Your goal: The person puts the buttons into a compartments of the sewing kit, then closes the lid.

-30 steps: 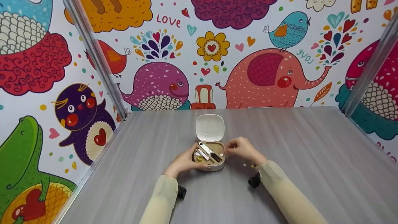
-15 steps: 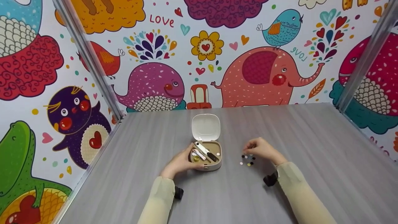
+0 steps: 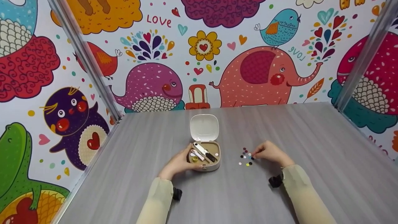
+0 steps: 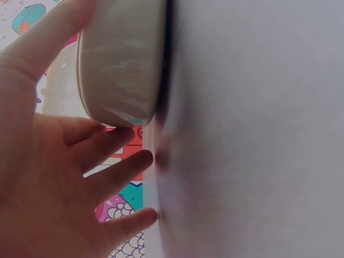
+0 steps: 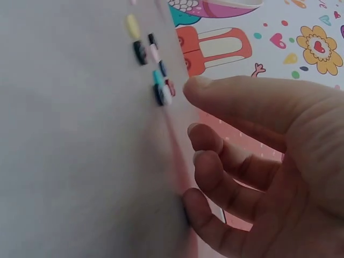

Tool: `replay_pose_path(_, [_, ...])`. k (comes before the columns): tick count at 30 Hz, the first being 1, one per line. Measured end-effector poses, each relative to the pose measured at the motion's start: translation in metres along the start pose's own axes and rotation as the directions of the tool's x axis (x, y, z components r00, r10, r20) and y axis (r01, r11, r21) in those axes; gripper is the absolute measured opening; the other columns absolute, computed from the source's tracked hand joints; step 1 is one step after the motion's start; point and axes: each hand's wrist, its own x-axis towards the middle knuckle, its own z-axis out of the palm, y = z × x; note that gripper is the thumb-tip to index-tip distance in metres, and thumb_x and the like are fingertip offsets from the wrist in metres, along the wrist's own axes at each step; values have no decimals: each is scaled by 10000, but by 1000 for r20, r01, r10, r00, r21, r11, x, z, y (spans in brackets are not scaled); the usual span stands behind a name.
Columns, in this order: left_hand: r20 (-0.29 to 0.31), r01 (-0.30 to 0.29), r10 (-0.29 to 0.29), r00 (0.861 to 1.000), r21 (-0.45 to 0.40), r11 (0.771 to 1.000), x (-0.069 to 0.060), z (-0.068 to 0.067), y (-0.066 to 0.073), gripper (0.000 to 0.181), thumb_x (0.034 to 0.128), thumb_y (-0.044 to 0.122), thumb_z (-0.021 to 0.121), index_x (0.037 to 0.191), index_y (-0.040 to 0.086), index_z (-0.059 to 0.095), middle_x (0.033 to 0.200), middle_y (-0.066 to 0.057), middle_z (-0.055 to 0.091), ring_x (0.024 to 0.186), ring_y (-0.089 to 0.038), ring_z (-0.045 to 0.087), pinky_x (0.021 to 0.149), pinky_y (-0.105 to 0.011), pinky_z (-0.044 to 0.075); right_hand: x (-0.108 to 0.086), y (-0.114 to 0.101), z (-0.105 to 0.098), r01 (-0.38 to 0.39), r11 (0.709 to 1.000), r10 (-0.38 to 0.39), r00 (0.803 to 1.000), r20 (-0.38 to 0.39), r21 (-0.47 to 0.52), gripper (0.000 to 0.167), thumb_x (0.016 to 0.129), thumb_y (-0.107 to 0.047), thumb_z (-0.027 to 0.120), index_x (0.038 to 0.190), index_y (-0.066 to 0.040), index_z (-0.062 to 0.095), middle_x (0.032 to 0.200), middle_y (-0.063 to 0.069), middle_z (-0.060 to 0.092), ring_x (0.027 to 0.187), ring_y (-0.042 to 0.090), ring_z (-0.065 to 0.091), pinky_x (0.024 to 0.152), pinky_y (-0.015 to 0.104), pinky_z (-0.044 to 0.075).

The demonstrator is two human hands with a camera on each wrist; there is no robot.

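Observation:
In the head view my left hand [image 3: 176,165] grips the left side of a small white box [image 3: 211,168], its lid [image 3: 204,127] standing up. A white tool with a black end [image 3: 205,151], a pinkish-white item [image 3: 197,154], a gold round piece [image 3: 195,159] and a pale disc [image 3: 216,154] lie inside. My right hand [image 3: 273,155] is at the right edge of several small coloured discs [image 3: 242,156]. In the right wrist view the thumb and bent fingers of the right hand [image 5: 269,161] stand apart beside the discs [image 5: 140,52], with nothing visible between them.
The grey tabletop [image 3: 155,133] extends around the box and discs. Patterned wall panels [image 3: 248,28] stand behind and at the sides, with metal posts [image 3: 90,65] at the corners.
My right hand has moved from the box's right edge to the right side of the discs, uncovering more of them. The left hand still grips the box. The head view has shifted slightly.

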Motion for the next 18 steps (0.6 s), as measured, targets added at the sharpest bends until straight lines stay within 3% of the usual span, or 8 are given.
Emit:
replay_pose_path(5, [-3, -16, 16, 1000, 1, 1000, 1, -2, 2, 1120, 712, 430, 843, 1521, -20, 212, 1534, -242, 268, 1372, -386, 316, 1102, -498, 291, -1, -1, 2, -14, 998, 13, 1000, -23, -58, 64, 770, -16, 748, 829, -14, 773, 816, 61, 725, 659, 93, 519, 564, 218, 430])
replay_pose_path(18, [3, -7, 7, 1000, -12, 1000, -1, 0, 1, 1135, 704, 437, 847, 1523, -16, 205, 1528, -258, 267, 1369, -412, 309, 1100, -519, 282, -2, 0, 8, -29, 996, 27, 999, -30, -84, 116, 750, -7, 764, 861, -34, 786, 865, 71, 736, 799, 152, 637, 678, 301, 530])
